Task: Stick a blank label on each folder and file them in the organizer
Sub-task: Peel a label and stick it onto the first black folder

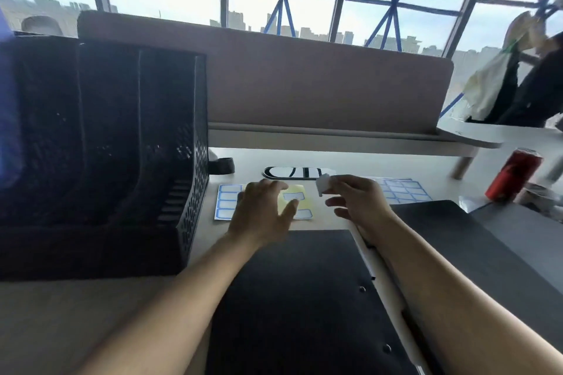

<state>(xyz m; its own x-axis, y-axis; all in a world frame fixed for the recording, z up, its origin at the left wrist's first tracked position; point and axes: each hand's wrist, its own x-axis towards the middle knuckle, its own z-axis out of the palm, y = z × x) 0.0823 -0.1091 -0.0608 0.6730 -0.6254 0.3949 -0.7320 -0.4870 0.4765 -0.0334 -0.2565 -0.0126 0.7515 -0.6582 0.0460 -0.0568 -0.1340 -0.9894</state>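
Note:
A black folder [298,292] lies on the desk right in front of me. Beyond it lies a label sheet [225,205] with blue-bordered blank labels and bare yellow backing. My left hand [262,207] rests flat on that sheet, fingers spread. My right hand [356,198] hovers to the right of the sheet and pinches a peeled white label [323,184] between thumb and fingertips. The black mesh organizer [100,143] stands at the left with its slots facing me. A second dark folder [475,240] lies at the right under my right forearm.
A second label sheet [402,190] lies behind my right hand. A red can [513,175] stands at the right edge beside some clutter. A black-and-white oval sticker [292,172] lies behind the sheets. A brown partition [304,82] closes the desk's far side.

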